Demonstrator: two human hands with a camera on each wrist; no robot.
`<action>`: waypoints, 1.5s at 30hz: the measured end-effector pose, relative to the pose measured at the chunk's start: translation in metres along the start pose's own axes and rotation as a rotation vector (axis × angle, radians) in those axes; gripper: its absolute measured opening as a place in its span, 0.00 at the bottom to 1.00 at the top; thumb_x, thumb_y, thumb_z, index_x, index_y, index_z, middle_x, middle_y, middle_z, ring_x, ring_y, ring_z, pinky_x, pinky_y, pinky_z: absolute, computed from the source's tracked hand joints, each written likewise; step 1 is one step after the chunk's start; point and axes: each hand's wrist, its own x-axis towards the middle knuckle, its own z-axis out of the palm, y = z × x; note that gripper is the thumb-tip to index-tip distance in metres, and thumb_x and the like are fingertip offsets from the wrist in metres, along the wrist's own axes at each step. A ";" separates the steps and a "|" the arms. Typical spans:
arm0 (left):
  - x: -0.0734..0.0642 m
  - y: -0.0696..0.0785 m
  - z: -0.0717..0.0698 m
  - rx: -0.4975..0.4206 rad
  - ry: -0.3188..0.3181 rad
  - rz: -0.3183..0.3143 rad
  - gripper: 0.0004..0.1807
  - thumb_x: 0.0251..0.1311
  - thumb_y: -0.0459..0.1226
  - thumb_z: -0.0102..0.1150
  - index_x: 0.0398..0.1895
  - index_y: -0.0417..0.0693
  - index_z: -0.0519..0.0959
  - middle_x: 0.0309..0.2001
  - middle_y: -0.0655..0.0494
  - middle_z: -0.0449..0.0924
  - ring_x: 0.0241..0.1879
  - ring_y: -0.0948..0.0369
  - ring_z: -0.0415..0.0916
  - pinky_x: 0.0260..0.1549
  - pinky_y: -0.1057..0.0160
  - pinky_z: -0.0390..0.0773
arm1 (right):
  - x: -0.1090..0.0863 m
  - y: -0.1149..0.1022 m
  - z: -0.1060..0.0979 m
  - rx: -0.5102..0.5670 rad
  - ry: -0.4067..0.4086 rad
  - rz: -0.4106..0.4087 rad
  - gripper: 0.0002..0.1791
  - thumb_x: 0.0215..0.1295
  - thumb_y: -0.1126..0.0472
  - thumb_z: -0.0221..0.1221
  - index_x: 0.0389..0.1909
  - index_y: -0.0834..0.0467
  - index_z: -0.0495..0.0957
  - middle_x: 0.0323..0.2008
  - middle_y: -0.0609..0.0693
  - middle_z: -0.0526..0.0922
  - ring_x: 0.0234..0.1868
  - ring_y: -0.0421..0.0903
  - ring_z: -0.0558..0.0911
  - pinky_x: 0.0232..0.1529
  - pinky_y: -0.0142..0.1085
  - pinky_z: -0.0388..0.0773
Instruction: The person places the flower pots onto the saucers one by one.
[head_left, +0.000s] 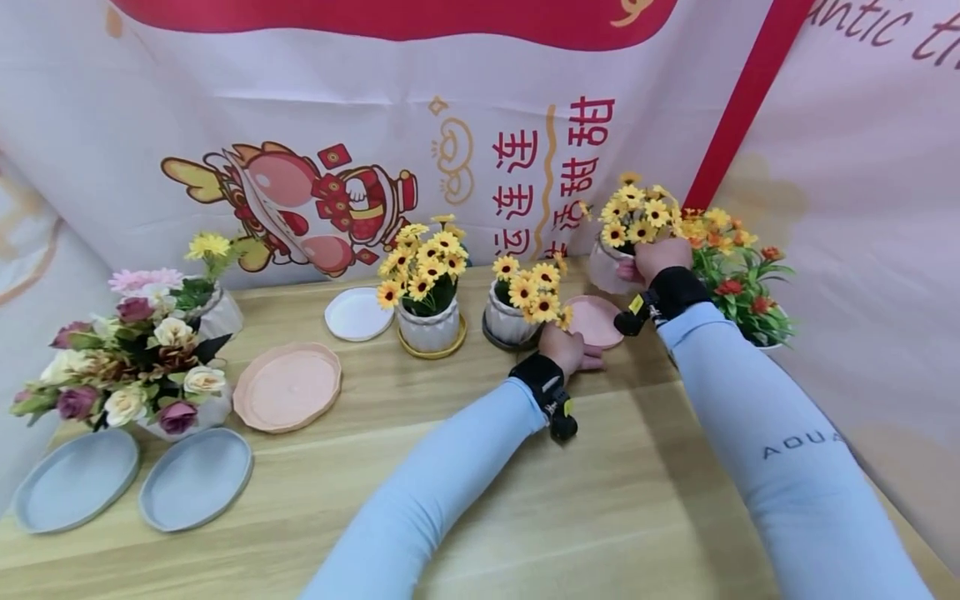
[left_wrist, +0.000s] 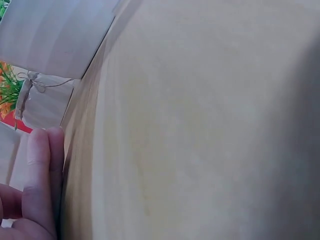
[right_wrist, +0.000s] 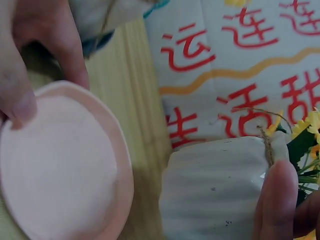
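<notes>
The right hand (head_left: 663,257) grips a white pot of yellow flowers (head_left: 604,268) near its rim, thumb along the side. The left hand (head_left: 562,348) pinches the edge of a small pink saucer (right_wrist: 65,165), the outer fingers stretched along the bench (head_left: 525,517). Pot and saucer are apart, the pot just behind; whether its base touches the bench is hard to tell.

The step in hand looks like pairing these two; the next move probably calls for centring pot over saucer while the left fingers clear the rim. Beside the left hand, a similar pot (head_left: 506,312) stands on a dark saucer (head_left: 492,337); beyond it, another (head_left: 429,329) on a yellow one (head_left: 435,354).
</notes>
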 end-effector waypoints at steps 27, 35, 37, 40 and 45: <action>0.006 -0.003 -0.002 0.027 -0.068 0.030 0.26 0.74 0.23 0.38 0.71 0.49 0.62 0.27 0.31 0.82 0.24 0.44 0.83 0.23 0.47 0.87 | -0.057 0.037 -0.002 -0.074 -0.191 -0.013 0.32 0.74 0.64 0.48 0.73 0.71 0.52 0.12 0.48 0.80 0.14 0.40 0.82 0.26 0.33 0.86; 0.003 -0.002 -0.002 0.028 -0.067 0.047 0.22 0.76 0.27 0.37 0.70 0.47 0.64 0.27 0.31 0.82 0.29 0.39 0.84 0.26 0.44 0.87 | -0.052 0.048 -0.005 -0.132 -0.179 -0.054 0.29 0.72 0.63 0.49 0.70 0.72 0.59 0.12 0.46 0.80 0.15 0.40 0.82 0.31 0.36 0.88; 0.003 -0.002 -0.002 0.034 -0.063 0.046 0.22 0.77 0.28 0.37 0.70 0.47 0.64 0.27 0.31 0.82 0.28 0.40 0.84 0.26 0.44 0.87 | -0.052 0.051 -0.005 -0.144 -0.172 -0.060 0.29 0.72 0.63 0.50 0.70 0.72 0.59 0.12 0.46 0.80 0.15 0.40 0.82 0.34 0.38 0.88; 0.005 -0.003 -0.001 0.037 -0.062 0.039 0.22 0.77 0.28 0.37 0.70 0.47 0.63 0.28 0.30 0.82 0.25 0.43 0.83 0.26 0.45 0.87 | -0.051 0.054 -0.005 -0.126 -0.175 -0.060 0.29 0.73 0.62 0.49 0.70 0.72 0.60 0.13 0.47 0.81 0.17 0.42 0.84 0.35 0.40 0.88; 0.008 -0.003 -0.002 0.038 -0.076 0.021 0.27 0.76 0.27 0.38 0.74 0.57 0.59 0.32 0.30 0.82 0.26 0.43 0.83 0.25 0.46 0.87 | -0.049 0.057 -0.006 -0.133 -0.200 -0.079 0.29 0.73 0.62 0.46 0.70 0.71 0.59 0.15 0.48 0.82 0.18 0.42 0.84 0.36 0.41 0.88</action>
